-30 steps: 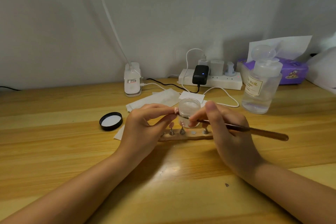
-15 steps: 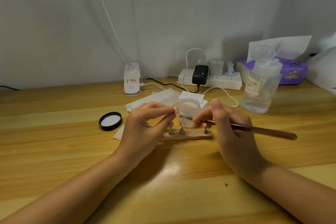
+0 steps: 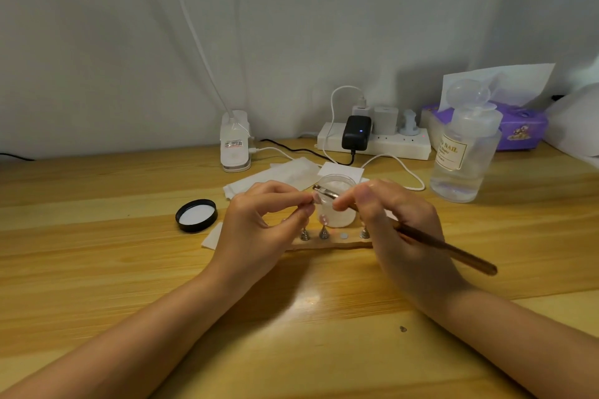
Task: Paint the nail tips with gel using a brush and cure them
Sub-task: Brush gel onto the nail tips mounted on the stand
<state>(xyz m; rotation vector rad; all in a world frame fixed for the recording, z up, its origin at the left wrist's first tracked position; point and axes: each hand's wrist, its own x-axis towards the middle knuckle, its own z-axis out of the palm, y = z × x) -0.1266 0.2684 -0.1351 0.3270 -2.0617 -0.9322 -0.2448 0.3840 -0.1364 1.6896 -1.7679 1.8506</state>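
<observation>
Wooden desk [image 3: 97,269] nearest. Left hand [image 3: 259,223] pinching a nail tip [image 3: 316,199], right hand [image 3: 398,223] gripping the brush [image 3: 444,248], bristles at the tip. Mid-painting, apparently; next, steady strokes, then curing. Gel jar [image 3: 337,204] just behind.

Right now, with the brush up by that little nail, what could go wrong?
The left hand only pinches the tiny nail tip, so a firm stroke from the brush in the right hand might flick it loose. The open jar stands right behind both hands, lid off; a nudge could tip it onto the holder.
</observation>
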